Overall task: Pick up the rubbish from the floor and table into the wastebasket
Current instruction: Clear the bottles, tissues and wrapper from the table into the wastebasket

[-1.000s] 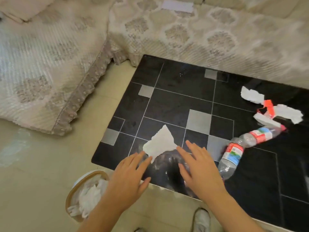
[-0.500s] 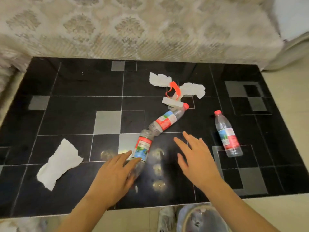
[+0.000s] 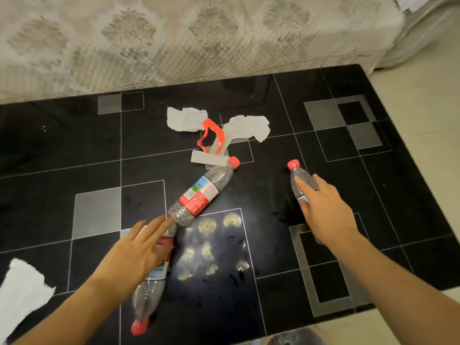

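Three clear plastic bottles with red caps lie on the black glass table (image 3: 74,145). My left hand (image 3: 132,255) lies flat on the near bottle (image 3: 149,292), fingers straight and spread, not wrapped around it. The middle bottle (image 3: 204,192) lies just beyond those fingertips. My right hand (image 3: 326,212) covers the right bottle (image 3: 298,178), with thumb and fingers curled down either side; the bottle still lies on the table. Torn white paper scraps (image 3: 186,119) and an orange strip (image 3: 211,131) lie behind the middle bottle. A white paper towel (image 3: 22,292) sits at the near left. The wastebasket rim (image 3: 293,339) shows at the bottom edge.
A sofa with a patterned beige cover (image 3: 199,38) runs along the table's far side. Pale floor (image 3: 428,100) lies to the right of the table. Lamp reflections glare on the glass between my hands.
My view swung right along the table from the paper towel to the bottles. Both hands went forward: the left came down on the near bottle, the right reached the right bottle.
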